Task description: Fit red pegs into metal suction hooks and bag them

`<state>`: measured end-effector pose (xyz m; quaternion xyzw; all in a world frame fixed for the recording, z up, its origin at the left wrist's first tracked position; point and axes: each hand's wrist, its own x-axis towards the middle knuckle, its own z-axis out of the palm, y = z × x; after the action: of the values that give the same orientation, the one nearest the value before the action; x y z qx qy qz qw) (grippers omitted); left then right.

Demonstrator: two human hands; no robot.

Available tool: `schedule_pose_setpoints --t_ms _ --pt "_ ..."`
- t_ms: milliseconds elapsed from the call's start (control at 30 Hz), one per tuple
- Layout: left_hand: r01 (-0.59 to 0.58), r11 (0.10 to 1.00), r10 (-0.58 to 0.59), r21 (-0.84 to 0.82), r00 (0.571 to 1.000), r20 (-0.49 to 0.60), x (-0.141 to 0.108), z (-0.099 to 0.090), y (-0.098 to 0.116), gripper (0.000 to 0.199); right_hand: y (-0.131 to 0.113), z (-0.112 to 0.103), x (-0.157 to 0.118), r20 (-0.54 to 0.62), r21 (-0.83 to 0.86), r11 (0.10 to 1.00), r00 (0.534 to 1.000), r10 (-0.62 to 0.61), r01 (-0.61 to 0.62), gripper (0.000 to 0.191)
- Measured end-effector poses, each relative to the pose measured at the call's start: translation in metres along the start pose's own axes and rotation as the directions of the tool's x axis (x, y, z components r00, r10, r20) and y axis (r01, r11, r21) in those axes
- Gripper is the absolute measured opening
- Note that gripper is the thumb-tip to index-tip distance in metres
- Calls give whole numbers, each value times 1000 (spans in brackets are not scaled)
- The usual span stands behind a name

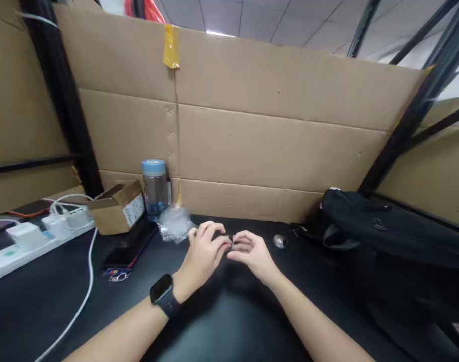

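Two hands meet at a small dark object [231,242], between their fingertips.
The left hand [204,250] pinches it; the right hand [254,255] curls at its other side, thumb slightly parted, grip impossible to tell. Crumpled clear plastic [174,223] lies beyond the left fingers, a clear round piece [280,241] right of the right fingers.

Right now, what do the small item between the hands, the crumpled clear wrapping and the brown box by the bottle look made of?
Small item: dark with a bright glint, maybe metal or glossy plastic; too small and blurred to tell.
Clear wrapping: likely thin, glossy plastic film; see-through, crumpled, pale highlights.
Brown box: looks like matte cardboard; dull tan faces, folded edges.
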<state>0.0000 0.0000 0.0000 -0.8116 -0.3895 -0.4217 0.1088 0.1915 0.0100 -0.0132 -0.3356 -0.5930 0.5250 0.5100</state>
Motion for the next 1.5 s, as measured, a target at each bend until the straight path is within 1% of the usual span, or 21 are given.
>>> schedule_pose_setpoints --t_ms 100,200,267,300,400,500,567,633,667,767,800,833,867,933,1000,1100,1200,1300,1400,1500 --pt "46 999 -46 -14 999 -22 3 3 -4 10 -7 -4 1 58 -36 999 998 10 -8 40" --pt "62 998 -63 -31 997 -37 4 4 -7 10 -11 -9 2 98 -92 995 995 -34 43 32" --pt "60 997 -62 -44 997 -36 3 5 -8 10 -11 -11 3 96 -154 984 992 -81 95 20" --pt "59 997 -60 -51 998 -29 3 5 -8 10 -10 -12 4 89 -189 975 991 -101 117 18" --pt "54 997 -54 -63 998 -10 1 6 -6 9 -7 -12 6 74 -272 950 988 -138 153 20" --pt "51 997 -51 -66 999 -3 1 7 -5 9 -6 -12 7 81 -328 929 985 -150 169 20" --pt "54 996 -53 -75 999 10 1 7 -5 8 -7 -11 7 83 -395 903 985 -149 170 20" --pt "81 993 -80 -88 997 21 3 6 -4 9 -9 -12 6 91 -493 854 986 -139 166 20" --pt "109 989 -108 -95 994 21 5 5 -3 11 -11 -13 5 102 -557 812 985 -141 174 18" --pt "195 973 -190 -123 981 47 7 1 -3 18 -15 -15 2 174 -737 629 969 -173 245 10" --pt "201 971 -193 -130 978 75 7 1 -3 19 -16 -16 1 199 -773 577 964 -178 266 8" --pt "191 972 -177 -134 978 114 6 1 -4 18 -17 -17 0 216 -793 542 960 -177 278 8" --pt "171 976 -149 -137 976 157 4 3 -5 17 -17 -18 0 225 -802 527 960 -169 281 8" --pt "126 982 -90 -138 967 239 0 7 -6 20 -19 -18 -1 229 -806 524 961 -154 276 8" --pt "97 985 -49 -140 949 313 -4 11 -7 22 -21 -19 -1 239 -801 526 958 -156 286 8" --pt "84 986 -23 -141 921 390 -7 16 -6 23 -25 -21 -1 262 -792 519 948 -184 320 9" --pt "83 987 -18 -139 909 416 -8 17 -6 26 -28 -23 -1 265 -796 504 942 -207 335 8" --pt "74 987 -4 -141 896 443 -8 17 -10 29 -26 -26 -1 269 -804 499 946 -182 324 8" --pt "81 986 -7 -143 890 456 -8 18 -19 32 -21 -26 0 272 -811 499 952 -140 305 9" --pt "94 989 -34 -114 897 442 -7 18 -33 29 -14 -24 2 249 -828 492 963 -106 268 9"
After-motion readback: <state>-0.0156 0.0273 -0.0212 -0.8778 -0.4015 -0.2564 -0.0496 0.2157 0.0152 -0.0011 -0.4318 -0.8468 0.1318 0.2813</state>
